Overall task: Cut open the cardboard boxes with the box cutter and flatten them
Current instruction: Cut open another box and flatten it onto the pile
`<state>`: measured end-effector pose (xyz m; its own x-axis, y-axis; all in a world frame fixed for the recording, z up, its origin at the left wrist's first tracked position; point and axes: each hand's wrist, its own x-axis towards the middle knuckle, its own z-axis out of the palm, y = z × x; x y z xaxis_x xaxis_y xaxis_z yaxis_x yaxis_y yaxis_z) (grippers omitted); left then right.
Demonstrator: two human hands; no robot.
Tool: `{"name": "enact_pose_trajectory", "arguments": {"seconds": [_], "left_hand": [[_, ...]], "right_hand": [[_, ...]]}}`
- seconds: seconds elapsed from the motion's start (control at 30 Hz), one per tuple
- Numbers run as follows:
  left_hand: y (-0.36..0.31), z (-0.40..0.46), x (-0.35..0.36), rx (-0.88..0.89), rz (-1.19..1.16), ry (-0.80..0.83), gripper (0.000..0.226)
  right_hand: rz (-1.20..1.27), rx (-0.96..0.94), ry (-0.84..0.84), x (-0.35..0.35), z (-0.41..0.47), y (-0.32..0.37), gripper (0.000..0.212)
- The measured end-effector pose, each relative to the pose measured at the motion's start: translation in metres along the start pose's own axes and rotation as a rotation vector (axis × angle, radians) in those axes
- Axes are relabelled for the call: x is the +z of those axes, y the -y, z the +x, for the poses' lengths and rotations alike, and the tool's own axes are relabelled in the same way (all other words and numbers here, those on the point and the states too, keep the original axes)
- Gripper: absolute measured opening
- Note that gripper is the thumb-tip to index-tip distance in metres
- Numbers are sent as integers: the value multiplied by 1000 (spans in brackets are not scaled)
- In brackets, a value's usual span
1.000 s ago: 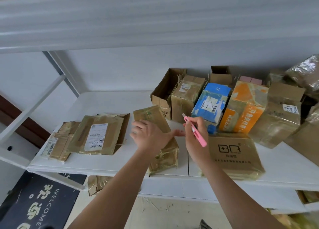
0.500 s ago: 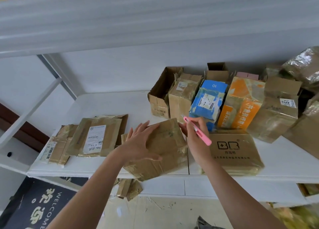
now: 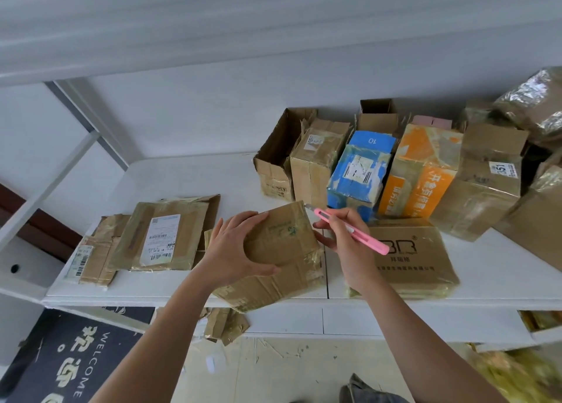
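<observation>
- Flattened boxes (image 3: 158, 238) far left on the shelf (image 3: 188, 177): two flat, taped pieces, one w/ a shipping label facing up. Same spot as 1 s ago, so these look like finished work.
- Left hand (image 3: 234, 250): a sec ago it pressed down flat on the box; now thumb below and fingers curled over the top edge, gripping the small brown box (image 3: 282, 250) and tipping it up off the shelf. Box has swung round and now stands tilted at the front edge, between both hands, broad face toward the camera.
- Box cutter (image 3: 349, 229): pink; right hand (image 3: 349, 247) pinches it pen-style, fingers closed round the handle. Before, it was held clear above the box; now the blade tip is at the box's top right corner, touching or just short, can't tell which.
- Meaning for the task: reposition step seems done, cut about to start; prob. a slice along the taped seam from that corner. Box not yet open, not yet flat.
- Risk, judged: left fingers sit near the cut line along the top edge; a slip would run toward them.
- BR-printed flat box (image 3: 416, 253) lies under/behind the right wrist, unmoved.
- Uncut boxes (image 3: 392, 171) stand in a row at the back right: brown, blue, orange, more brown. Plenty left, so task is early to mid.
</observation>
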<state>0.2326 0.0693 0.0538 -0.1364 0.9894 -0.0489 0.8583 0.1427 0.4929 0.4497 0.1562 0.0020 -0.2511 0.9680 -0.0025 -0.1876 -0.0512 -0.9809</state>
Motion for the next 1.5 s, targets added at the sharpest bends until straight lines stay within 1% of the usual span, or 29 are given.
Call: {"name": "enact_pose_trajectory", "arguments": {"seconds": [0.17,0.33,0.5,0.6,0.7,0.83,1.13,1.37,1.43,1.5], "left_hand": [[-3,-2,-2,-13,-26,-8,108],[-4,-4,-3,-1,-48,3,104],[-6,-3,-1,4,-52,29,103],[-6,-3,-2,-8,-62,39,104],[-6,-1,-3,-31,-62,29,105],[-5,3,-2,-33,-56,26,104],[-1,13,1,-59,-28,3,105],[2,19,2,-109,-48,12,106],[0,23,3,-142,-40,-20,105],[-2,28,5,-210,-44,-104,103]], "right_hand": [[-35,-3,38,-3,6,4,7],[-93,-31,111,-14,8,12,18],[-141,-47,155,-23,5,12,8],[-157,-77,179,-25,-1,13,11],[-107,-49,204,-27,-8,14,13],[-77,-14,205,-31,-15,17,9],[-106,-40,224,-37,-25,21,9],[-242,-61,260,-42,-25,29,14],[-286,-60,239,-45,-26,30,12],[-311,-69,189,-46,-27,32,9]]}}
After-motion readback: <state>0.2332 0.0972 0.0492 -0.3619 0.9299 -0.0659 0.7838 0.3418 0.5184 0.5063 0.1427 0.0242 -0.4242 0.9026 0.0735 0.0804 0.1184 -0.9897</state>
